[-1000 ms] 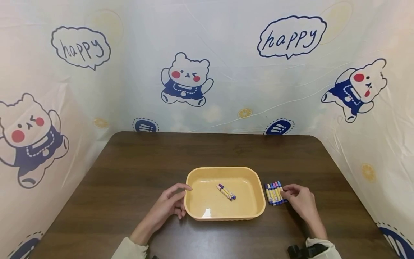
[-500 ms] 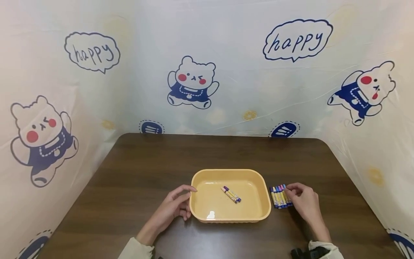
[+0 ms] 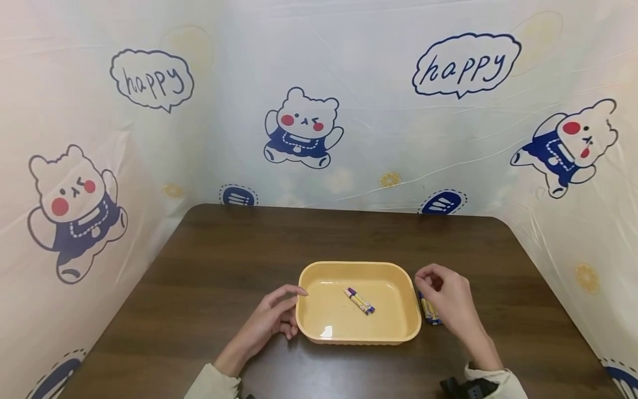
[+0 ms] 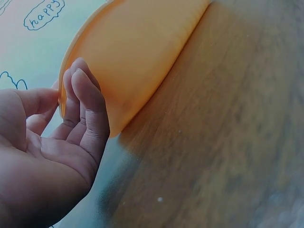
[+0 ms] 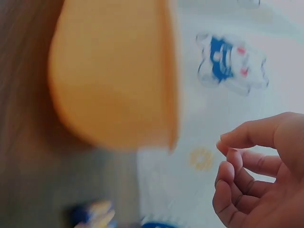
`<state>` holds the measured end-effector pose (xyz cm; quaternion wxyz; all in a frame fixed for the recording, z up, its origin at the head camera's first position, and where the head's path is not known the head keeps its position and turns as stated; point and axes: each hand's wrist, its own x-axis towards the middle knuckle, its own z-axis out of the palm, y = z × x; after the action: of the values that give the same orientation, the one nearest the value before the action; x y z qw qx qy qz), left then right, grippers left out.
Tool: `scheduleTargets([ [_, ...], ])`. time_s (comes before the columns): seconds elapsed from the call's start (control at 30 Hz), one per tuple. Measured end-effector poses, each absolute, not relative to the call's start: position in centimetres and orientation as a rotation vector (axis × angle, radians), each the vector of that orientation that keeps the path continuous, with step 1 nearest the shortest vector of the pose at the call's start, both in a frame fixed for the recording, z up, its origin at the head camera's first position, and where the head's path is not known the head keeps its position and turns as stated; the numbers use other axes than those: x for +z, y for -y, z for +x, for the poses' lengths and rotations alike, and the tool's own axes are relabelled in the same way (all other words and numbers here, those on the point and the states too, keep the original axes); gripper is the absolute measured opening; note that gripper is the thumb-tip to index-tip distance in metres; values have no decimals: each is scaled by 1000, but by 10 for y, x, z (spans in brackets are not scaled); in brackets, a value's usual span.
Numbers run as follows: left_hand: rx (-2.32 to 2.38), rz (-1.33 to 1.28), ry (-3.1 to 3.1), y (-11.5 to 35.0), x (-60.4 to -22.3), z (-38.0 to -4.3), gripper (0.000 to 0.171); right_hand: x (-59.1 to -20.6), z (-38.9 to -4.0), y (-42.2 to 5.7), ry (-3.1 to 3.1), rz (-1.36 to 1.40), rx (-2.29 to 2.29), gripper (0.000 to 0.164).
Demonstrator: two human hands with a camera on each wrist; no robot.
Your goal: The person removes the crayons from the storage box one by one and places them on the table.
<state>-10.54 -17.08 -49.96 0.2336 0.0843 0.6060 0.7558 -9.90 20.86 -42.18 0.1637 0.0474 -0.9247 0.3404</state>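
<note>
A yellow plastic tray (image 3: 359,339) stands on the table with two crayons (image 3: 360,302) lying in it. My left hand (image 3: 269,318) pinches the tray's left rim; the left wrist view shows these fingers (image 4: 90,109) close against the tray's wall (image 4: 137,52). Several crayons (image 3: 430,311) lie side by side to the right of the tray, partly covered by my right hand (image 3: 446,296). That hand is raised near the tray's right rim, its fingers loosely bent. In the right wrist view, no crayon shows between its fingers (image 5: 228,175).
The dark wooden table (image 3: 249,238) has a rounded far edge. Behind it and at both sides hangs a pale curtain (image 3: 349,83) printed with bears and speech bubbles.
My right hand has lifted off the crayon row and moved left toward the tray's right rim. The left hand stays on the rim. The whole head view has shifted slightly.
</note>
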Motion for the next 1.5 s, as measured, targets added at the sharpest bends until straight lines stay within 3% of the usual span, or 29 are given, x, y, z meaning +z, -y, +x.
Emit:
scheduleTargets([
  [0.6,2081,234,-1676,172,-501,-105,36,-403,-105,-119,2769,501,1032,20],
  [0.93,2067,232,-1685,172,-499,-104,34,-438,-115,-93,2870,729,918,24],
  [1.23,2054,217,-1719,174,-498,-104,33,-472,-114,-81,2863,730,682,19],
  [1.5,2049,223,-1733,170,-501,-106,34,-479,-117,-83,2793,599,545,19],
])
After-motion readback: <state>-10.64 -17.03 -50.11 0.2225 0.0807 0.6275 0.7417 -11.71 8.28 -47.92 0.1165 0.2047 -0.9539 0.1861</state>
